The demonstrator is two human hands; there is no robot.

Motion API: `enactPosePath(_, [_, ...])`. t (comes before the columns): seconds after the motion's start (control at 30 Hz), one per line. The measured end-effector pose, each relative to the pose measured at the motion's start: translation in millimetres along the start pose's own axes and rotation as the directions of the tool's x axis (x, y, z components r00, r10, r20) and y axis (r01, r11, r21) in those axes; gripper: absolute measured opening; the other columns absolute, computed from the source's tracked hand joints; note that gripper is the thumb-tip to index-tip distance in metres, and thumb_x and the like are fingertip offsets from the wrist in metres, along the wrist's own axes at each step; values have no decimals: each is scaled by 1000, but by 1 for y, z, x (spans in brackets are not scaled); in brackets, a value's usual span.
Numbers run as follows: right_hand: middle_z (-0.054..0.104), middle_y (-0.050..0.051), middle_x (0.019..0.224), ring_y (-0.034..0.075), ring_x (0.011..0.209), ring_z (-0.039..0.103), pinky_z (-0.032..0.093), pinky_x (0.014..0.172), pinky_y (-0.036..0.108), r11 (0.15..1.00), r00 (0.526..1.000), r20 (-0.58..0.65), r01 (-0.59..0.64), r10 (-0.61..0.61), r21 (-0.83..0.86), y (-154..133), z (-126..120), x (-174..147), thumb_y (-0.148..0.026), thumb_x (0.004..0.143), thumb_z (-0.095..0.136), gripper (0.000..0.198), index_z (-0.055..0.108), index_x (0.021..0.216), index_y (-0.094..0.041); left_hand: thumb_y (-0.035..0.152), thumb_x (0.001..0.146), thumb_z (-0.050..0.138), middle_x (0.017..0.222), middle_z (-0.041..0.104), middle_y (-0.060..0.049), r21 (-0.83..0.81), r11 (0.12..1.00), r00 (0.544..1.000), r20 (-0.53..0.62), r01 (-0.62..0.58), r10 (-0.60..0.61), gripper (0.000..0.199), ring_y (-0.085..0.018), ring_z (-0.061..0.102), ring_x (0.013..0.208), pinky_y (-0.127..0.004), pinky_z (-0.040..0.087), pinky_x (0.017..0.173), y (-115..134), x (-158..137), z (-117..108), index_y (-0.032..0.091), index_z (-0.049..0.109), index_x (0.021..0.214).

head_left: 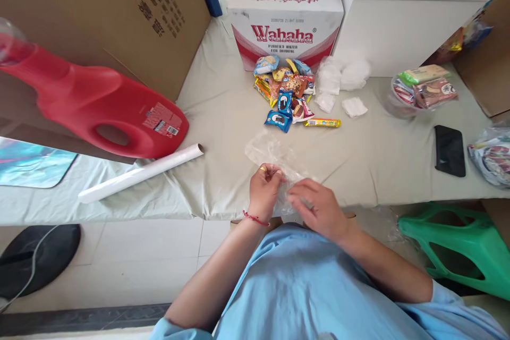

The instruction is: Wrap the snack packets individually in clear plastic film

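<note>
A crumpled clear plastic bag (268,147) lies at the table's front edge, spread out under and beyond both hands. My left hand (264,191), with a ring and a red string bracelet, pinches the bag between thumb and fingers. Close beside it, my right hand (321,210) has its fingers curled on the bag's near edge; they are slightly blurred. Farther back sits a pile of wrapped snacks (292,84), with blue packets and a yellow stick-shaped packet (323,123) at its front. White folded packets (354,107) lie right of the pile.
A Wahaha carton (287,24) stands behind the snacks. To the left are a red jug (107,106), a cardboard box (91,5) and a white roll (143,172). A snack tub (402,101) and a black phone (450,151) are at right, above a green stool (458,244).
</note>
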State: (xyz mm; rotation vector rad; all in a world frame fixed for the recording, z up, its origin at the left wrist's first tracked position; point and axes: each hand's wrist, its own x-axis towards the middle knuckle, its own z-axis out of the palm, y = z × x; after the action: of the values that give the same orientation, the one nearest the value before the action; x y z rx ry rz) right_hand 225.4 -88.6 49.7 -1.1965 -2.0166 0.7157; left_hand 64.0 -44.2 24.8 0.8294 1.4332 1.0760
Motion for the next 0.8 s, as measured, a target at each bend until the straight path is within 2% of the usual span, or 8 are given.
enactPosePath(0.1, [69, 13, 114, 28, 111, 64, 53, 99, 44, 984, 942, -311, -161, 128, -80, 16, -12, 19, -38, 106, 54, 25, 72, 119, -25, 35, 83, 69, 74, 63, 3, -7, 999, 998, 22, -53, 54, 17, -14, 62, 68, -28, 47, 69, -6, 2, 0, 23, 58, 87])
enactPosePath(0.17, [67, 17, 125, 34, 121, 59, 47, 108, 52, 956, 910, -361, -266, 206, -124, 31, -16, 37, -46, 101, 60, 37, 69, 128, -22, 36, 84, 68, 75, 62, 4, 2, 996, 994, 63, -94, 94, 17, -14, 60, 66, -28, 47, 70, -7, -1, 2, 23, 59, 89])
enactPosePath(0.23, [67, 19, 129, 35, 120, 60, 47, 108, 54, 929, 908, -245, -364, 339, -63, 47, -13, 53, -54, 94, 66, 53, 65, 134, -19, 38, 87, 68, 76, 61, 4, 44, 990, 987, 94, -135, 130, 17, -14, 58, 65, -28, 45, 68, -7, -6, 3, 23, 60, 91])
enactPosePath(0.3, [71, 16, 121, 30, 109, 66, 52, 100, 48, 888, 889, -36, -454, 457, 72, 61, -7, 64, -56, 88, 73, 58, 66, 132, -18, 41, 90, 67, 76, 62, 3, 117, 977, 982, 90, -177, 167, 17, -14, 55, 63, -28, 43, 66, -6, -9, 1, 24, 62, 92])
enactPosePath(0.4, [74, 6, 93, 21, 85, 67, 53, 82, 35, 815, 857, 152, -515, 492, 267, 73, 2, 65, -51, 86, 72, 38, 73, 106, -19, 47, 93, 66, 70, 62, 3, 227, 954, 980, 12, -197, 200, 24, -15, 52, 61, -27, 40, 63, -5, -8, -10, 24, 64, 86])
enactPosePath(0.5, [66, 0, 74, 15, 67, 58, 48, 65, 29, 739, 839, 129, -530, 529, 415, 79, 2, 54, -52, 85, 68, 32, 70, 87, -21, 55, 92, 66, 60, 56, 4, 241, 962, 981, -115, -127, 159, 32, -15, 50, 56, -27, 38, 58, -4, -4, -33, 24, 64, 83])
enactPosePath(0.63, [65, 1, 77, 14, 66, 54, 47, 59, 27, 657, 793, 54, -539, 607, 527, 83, -11, 40, -57, 80, 73, 37, 71, 88, -21, 61, 89, 67, 58, 52, 6, 186, 982, 961, -263, -41, 90, 38, -12, 47, 51, -25, 34, 52, -7, 2, -71, 23, 62, 86])
enactPosePath(0.8, [64, 1, 77, 14, 66, 53, 49, 62, 27, 649, 782, 45, -546, 621, 529, 89, -29, 31, -57, 78, 77, 39, 73, 88, -20, 44, 81, 77, 83, 60, 3, 244, 969, 905, -406, -27, 128, 35, -10, 52, 61, -23, 39, 56, -6, 1, -110, 21, 58, 99])
